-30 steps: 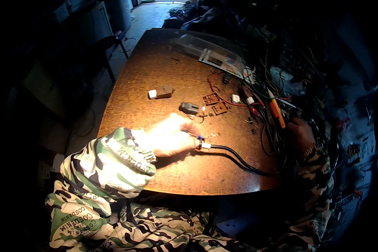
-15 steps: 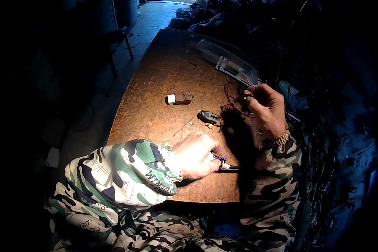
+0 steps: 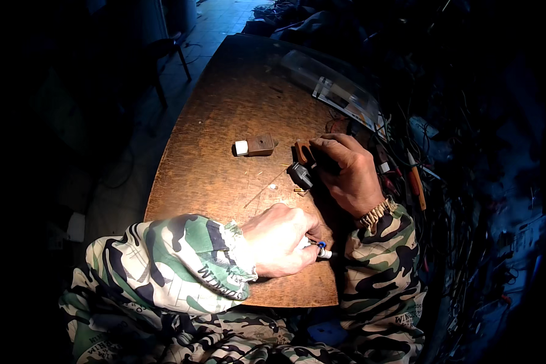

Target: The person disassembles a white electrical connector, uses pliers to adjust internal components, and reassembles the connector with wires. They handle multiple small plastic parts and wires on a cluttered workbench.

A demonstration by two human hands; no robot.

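Observation:
My left hand (image 3: 282, 239) is closed near the table's front edge, pinching the end of a cable (image 3: 324, 253) with a blue and a white wire showing. My right hand (image 3: 349, 173) is bent over the table's right side, its fingertips at an orange-brown plastic piece (image 3: 302, 152) that looks held at its right end. Just in front of that piece lies a black plug part (image 3: 300, 175). Small brass pins (image 3: 299, 192) are beside it. Farther left rests a brown ribbed plug body (image 3: 261, 145) with a white end. A thin straight wire (image 3: 265, 187) lies between the hands.
The wooden table (image 3: 206, 158) carries a clear plastic case (image 3: 346, 100) at its far right. Along the right side is a dark tangle of cables, with an orange-handled tool (image 3: 416, 185) among it. A dark stool (image 3: 175, 64) stands on the floor at far left.
My right hand has come down and left, bringing the orange-brown piece beside the black plug part, which now sits turned. My left hand keeps its grip on the cable.

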